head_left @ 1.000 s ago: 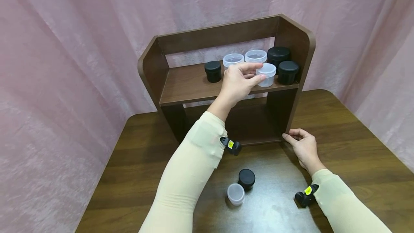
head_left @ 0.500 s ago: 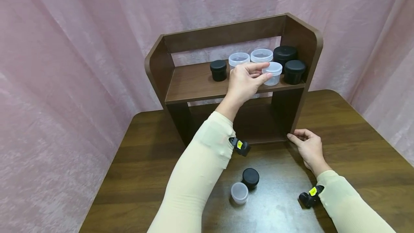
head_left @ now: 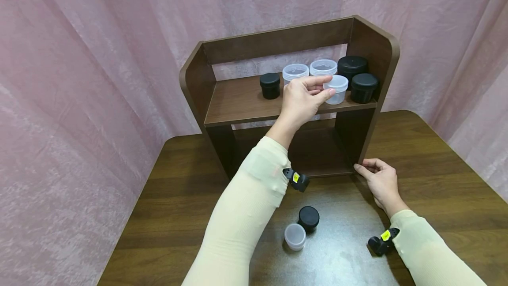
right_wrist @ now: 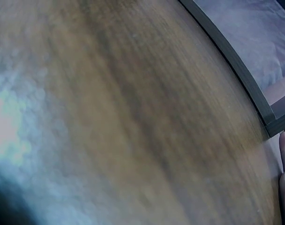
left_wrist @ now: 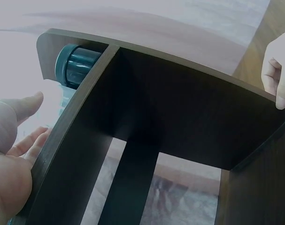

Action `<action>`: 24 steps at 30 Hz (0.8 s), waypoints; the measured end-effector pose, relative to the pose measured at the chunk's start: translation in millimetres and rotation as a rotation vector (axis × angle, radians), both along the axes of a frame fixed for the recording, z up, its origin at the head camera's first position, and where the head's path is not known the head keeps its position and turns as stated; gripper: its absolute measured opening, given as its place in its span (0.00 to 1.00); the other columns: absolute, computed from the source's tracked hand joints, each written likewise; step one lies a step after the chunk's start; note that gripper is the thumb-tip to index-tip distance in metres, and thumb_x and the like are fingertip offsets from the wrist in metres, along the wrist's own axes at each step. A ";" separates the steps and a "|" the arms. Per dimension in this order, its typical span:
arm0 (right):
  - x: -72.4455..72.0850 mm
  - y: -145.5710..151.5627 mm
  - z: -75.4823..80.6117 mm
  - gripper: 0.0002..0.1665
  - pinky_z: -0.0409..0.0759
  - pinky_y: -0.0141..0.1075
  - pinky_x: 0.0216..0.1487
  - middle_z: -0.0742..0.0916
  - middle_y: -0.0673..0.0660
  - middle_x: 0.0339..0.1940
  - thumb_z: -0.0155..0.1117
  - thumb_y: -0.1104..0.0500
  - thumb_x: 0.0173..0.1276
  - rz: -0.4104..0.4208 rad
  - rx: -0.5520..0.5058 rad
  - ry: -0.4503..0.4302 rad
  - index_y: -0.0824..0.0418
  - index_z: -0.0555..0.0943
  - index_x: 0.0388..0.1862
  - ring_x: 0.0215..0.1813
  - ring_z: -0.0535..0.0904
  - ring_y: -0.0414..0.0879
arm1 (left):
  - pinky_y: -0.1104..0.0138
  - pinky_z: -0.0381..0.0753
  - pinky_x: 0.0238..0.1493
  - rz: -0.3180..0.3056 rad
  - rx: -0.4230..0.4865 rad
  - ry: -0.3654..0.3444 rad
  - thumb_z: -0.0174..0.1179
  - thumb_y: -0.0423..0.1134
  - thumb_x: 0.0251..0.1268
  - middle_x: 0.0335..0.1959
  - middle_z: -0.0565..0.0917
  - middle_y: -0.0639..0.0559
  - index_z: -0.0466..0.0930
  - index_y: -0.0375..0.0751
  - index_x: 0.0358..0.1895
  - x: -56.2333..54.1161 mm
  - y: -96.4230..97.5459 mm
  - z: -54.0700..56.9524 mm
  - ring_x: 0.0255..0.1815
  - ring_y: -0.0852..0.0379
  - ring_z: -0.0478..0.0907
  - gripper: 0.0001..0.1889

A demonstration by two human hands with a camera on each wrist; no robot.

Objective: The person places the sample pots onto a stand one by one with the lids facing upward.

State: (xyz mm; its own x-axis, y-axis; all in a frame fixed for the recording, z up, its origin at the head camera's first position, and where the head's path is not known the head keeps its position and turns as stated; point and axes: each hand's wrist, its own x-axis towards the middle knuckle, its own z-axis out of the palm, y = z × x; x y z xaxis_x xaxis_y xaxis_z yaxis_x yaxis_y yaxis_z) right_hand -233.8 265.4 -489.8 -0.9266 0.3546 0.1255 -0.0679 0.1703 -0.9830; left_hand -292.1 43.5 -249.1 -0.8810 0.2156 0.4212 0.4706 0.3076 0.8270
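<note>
My left hand [head_left: 303, 100] is at a small clear jar [head_left: 337, 94] with a frosted lid, standing at the front of the upper shelf; thumb and index finger hold its left side. Right of it is a black jar [head_left: 364, 89], with a bigger black jar [head_left: 353, 66] behind. Two wider clear jars, one left [head_left: 295, 71] and one right [head_left: 323, 67], stand at the back, partly hidden by the hand. My right hand [head_left: 382, 182] grips the lower front corner of the brown shelf unit [head_left: 274, 114], its thumb at the side panel's front edge.
A small black jar [head_left: 270, 86] stands alone further left on the upper shelf. On the wooden table [head_left: 174, 215] in front of the unit, another black jar [head_left: 308, 217] sits close to a small clear jar [head_left: 295, 236]. A pink curtain [head_left: 119, 56] hangs behind.
The whole head view has shifted slightly, so the scene sits further right. Both hands keep their places at the clear jar and the shelf corner.
</note>
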 end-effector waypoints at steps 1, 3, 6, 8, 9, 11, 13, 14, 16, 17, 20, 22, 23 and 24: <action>0.0 -0.2 0.4 0.15 0.75 0.20 0.34 0.81 0.42 0.31 0.73 0.60 0.59 0.000 0.003 0.001 0.68 0.80 0.40 0.36 0.76 0.34 | 0.80 0.78 0.40 -0.001 0.000 -0.001 0.71 0.42 0.54 0.45 0.85 0.59 0.86 0.51 0.50 0.0 -0.2 0.2 0.43 0.73 0.80 0.18; -0.4 -0.2 0.8 0.16 0.75 0.20 0.34 0.81 0.42 0.31 0.73 0.60 0.59 -0.001 0.011 0.003 0.69 0.80 0.41 0.37 0.76 0.34 | 0.80 0.78 0.41 0.001 0.001 -0.002 0.71 0.42 0.54 0.45 0.85 0.59 0.86 0.51 0.51 0.1 -0.5 0.6 0.43 0.73 0.80 0.18; -1.3 0.2 1.0 0.17 0.75 0.20 0.34 0.81 0.42 0.31 0.73 0.60 0.59 -0.002 0.023 0.003 0.69 0.80 0.41 0.37 0.76 0.34 | 0.80 0.77 0.41 0.005 -0.001 -0.006 0.71 0.42 0.54 0.45 0.85 0.59 0.86 0.51 0.51 -0.2 -0.6 0.9 0.44 0.73 0.80 0.18; -1.9 0.8 0.3 0.17 0.75 0.20 0.35 0.81 0.42 0.32 0.73 0.60 0.59 -0.001 0.029 0.004 0.69 0.80 0.42 0.37 0.76 0.34 | 0.81 0.77 0.41 0.007 -0.003 0.000 0.71 0.42 0.54 0.45 0.85 0.59 0.86 0.51 0.51 -0.4 -0.5 0.5 0.44 0.73 0.80 0.18; -1.9 0.9 0.1 0.17 0.75 0.20 0.34 0.81 0.42 0.32 0.73 0.60 0.59 -0.002 0.028 0.004 0.69 0.80 0.42 0.37 0.76 0.34 | 0.81 0.77 0.41 0.007 -0.001 0.008 0.71 0.42 0.54 0.45 0.85 0.59 0.86 0.51 0.51 -0.5 -0.4 0.2 0.44 0.73 0.80 0.18; -1.8 1.1 -0.1 0.16 0.75 0.20 0.34 0.81 0.42 0.31 0.73 0.60 0.59 -0.002 0.029 0.003 0.69 0.80 0.41 0.37 0.75 0.34 | 0.81 0.77 0.42 0.008 0.006 0.040 0.71 0.41 0.55 0.46 0.85 0.57 0.86 0.50 0.51 -0.2 -0.6 -1.2 0.45 0.72 0.80 0.18; -2.0 0.6 -0.3 0.16 0.75 0.21 0.34 0.81 0.42 0.31 0.73 0.60 0.59 -0.001 0.026 -0.002 0.68 0.80 0.41 0.37 0.75 0.34 | 0.80 0.77 0.43 0.010 0.027 0.096 0.71 0.40 0.55 0.48 0.84 0.55 0.86 0.47 0.50 0.6 -1.2 -3.2 0.46 0.69 0.81 0.17; -2.2 0.2 -0.4 0.16 0.75 0.21 0.34 0.81 0.42 0.32 0.73 0.59 0.59 0.000 0.025 -0.004 0.68 0.80 0.41 0.37 0.75 0.34 | 0.80 0.77 0.44 0.014 0.043 0.124 0.71 0.39 0.55 0.48 0.84 0.54 0.86 0.45 0.50 1.1 -1.8 -4.2 0.46 0.69 0.81 0.17; -2.7 -1.1 -0.7 0.17 0.75 0.21 0.34 0.81 0.42 0.32 0.73 0.59 0.59 0.005 0.029 -0.009 0.68 0.80 0.41 0.37 0.75 0.34 | 0.78 0.77 0.46 0.022 0.082 0.188 0.70 0.38 0.56 0.48 0.84 0.51 0.86 0.41 0.48 2.3 -3.4 -6.4 0.46 0.66 0.81 0.15; -3.1 -1.8 -1.0 0.18 0.75 0.21 0.34 0.81 0.42 0.33 0.73 0.58 0.59 0.008 0.030 -0.012 0.68 0.80 0.42 0.37 0.75 0.34 | 0.77 0.78 0.47 0.018 0.111 0.213 0.70 0.37 0.56 0.48 0.83 0.50 0.86 0.39 0.47 3.0 -4.4 -7.5 0.46 0.65 0.82 0.15; -3.9 -3.9 -1.9 0.19 0.75 0.21 0.34 0.81 0.42 0.33 0.73 0.58 0.59 0.008 0.037 -0.017 0.69 0.80 0.43 0.38 0.75 0.35 | 0.74 0.79 0.48 -0.010 0.206 0.252 0.70 0.34 0.56 0.45 0.83 0.47 0.86 0.34 0.44 5.8 -8.8 -9.8 0.44 0.64 0.82 0.13; -4.1 -4.8 -2.7 0.19 0.75 0.21 0.34 0.81 0.42 0.33 0.73 0.58 0.59 0.004 0.038 -0.019 0.69 0.79 0.43 0.37 0.75 0.35 | 0.71 0.80 0.47 -0.049 0.274 0.262 0.70 0.31 0.55 0.43 0.83 0.45 0.86 0.31 0.43 8.6 -13.4 -11.7 0.42 0.62 0.83 0.12; -4.1 -5.2 -3.1 0.19 0.75 0.21 0.34 0.81 0.42 0.33 0.73 0.58 0.59 0.003 0.037 -0.019 0.69 0.79 0.43 0.37 0.75 0.35 | 0.70 0.81 0.47 -0.069 0.305 0.266 0.70 0.30 0.55 0.42 0.83 0.44 0.86 0.30 0.42 10.3 -16.2 -13.0 0.41 0.61 0.84 0.11; -4.3 -5.6 -3.5 0.18 0.75 0.21 0.34 0.81 0.42 0.32 0.73 0.58 0.59 0.002 0.035 -0.019 0.68 0.80 0.42 0.37 0.75 0.35 | 0.69 0.81 0.46 -0.084 0.325 0.275 0.70 0.29 0.54 0.41 0.84 0.43 0.85 0.29 0.41 12.4 -19.4 -14.4 0.40 0.60 0.84 0.11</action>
State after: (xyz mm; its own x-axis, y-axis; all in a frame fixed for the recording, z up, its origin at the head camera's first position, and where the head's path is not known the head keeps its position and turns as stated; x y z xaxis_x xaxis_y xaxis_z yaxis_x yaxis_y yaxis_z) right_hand -238.0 259.8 -493.2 -0.9297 0.3483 0.1201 -0.0496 0.2046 -0.9776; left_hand -279.7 24.1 -263.4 -0.7112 0.0991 0.6960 0.6996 0.0031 0.7145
